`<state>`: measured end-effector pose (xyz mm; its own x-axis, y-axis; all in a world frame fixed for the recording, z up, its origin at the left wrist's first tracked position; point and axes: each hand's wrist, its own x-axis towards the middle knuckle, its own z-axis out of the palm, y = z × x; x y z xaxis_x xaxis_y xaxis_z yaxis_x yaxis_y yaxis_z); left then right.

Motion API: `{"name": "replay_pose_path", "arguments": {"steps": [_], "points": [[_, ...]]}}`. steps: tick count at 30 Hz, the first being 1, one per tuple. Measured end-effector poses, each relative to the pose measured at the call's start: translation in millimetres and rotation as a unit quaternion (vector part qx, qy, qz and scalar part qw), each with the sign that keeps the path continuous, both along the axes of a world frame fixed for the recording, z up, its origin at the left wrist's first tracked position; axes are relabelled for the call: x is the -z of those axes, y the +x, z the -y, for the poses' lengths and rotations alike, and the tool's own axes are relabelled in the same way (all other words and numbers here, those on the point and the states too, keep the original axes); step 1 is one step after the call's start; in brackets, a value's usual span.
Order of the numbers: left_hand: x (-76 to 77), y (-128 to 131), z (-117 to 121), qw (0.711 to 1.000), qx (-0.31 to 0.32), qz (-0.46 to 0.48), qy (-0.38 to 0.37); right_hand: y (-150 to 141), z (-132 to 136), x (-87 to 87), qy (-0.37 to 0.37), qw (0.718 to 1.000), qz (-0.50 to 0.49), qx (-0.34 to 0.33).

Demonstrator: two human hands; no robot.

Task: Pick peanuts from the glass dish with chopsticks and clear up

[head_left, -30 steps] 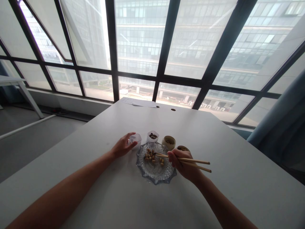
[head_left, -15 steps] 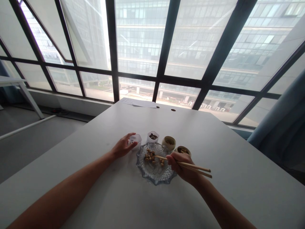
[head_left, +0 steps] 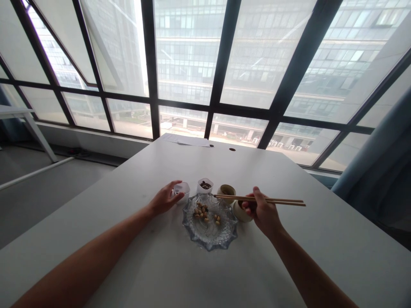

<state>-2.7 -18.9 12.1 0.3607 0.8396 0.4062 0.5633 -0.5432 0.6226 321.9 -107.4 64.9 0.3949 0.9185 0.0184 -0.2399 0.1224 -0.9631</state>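
My left hand point(head_left: 164, 199) is curled round a small white cup point(head_left: 181, 197), thumb in front and fingers behind. My right hand point(head_left: 266, 214) grips a pair of wooden chopsticks point(head_left: 276, 200), held nearly level and pointing left. Their tips are close together over the far rim of a scalloped glass plate point(head_left: 210, 237); a tiny dark bit shows there, too small to name. Pistachio-like nuts point(head_left: 201, 210) lie in two groups on the plate. Just beyond it, a second white cup point(head_left: 204, 191) contains dark seeds point(head_left: 206, 185).
Two greenish-beige cups stand right of the white ones: one cup point(head_left: 227, 188) behind the chopsticks, the other cup point(head_left: 240, 213) partly covered by my right hand. Papers point(head_left: 192, 140) lie at the far end of the white table point(head_left: 154, 256), before tall windows. A blue curtain point(head_left: 379, 171) hangs at right.
My right hand has lifted the chopsticks out of the nuts and moved up and right, tips now over the far rim. My left hand stays on the cup.
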Motion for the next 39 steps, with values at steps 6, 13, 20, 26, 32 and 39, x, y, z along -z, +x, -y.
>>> {"name": "replay_pose_path", "arguments": {"steps": [6,13,20,26,32,39], "points": [[-1.8,0.4,1.6,1.0,-0.001,-0.002,0.007,1.9,0.2,0.9,0.006,1.0,-0.018,-0.001],[-0.2,-0.2,1.2,1.0,-0.007,-0.016,0.026,2.8,0.6,-5.6,0.01,0.999,-0.034,0.023],[2.0,-0.2,0.2,0.999,-0.024,-0.039,0.021,7.9,-2.5,-7.5,-0.016,0.994,-0.092,0.061],[1.2,-0.2,-0.3,0.998,-0.027,-0.047,0.01,14.9,-6.4,-6.3,-0.003,0.99,-0.111,0.082],[2.1,0.1,-2.9,0.998,-0.049,-0.039,0.007,29.9,-12.3,4.5,0.015,0.993,-0.082,0.078],[0.9,4.9,0.3,0.989,-0.018,0.052,0.135,27.1,-9.3,1.5,0.029,0.992,-0.074,0.095]]}}
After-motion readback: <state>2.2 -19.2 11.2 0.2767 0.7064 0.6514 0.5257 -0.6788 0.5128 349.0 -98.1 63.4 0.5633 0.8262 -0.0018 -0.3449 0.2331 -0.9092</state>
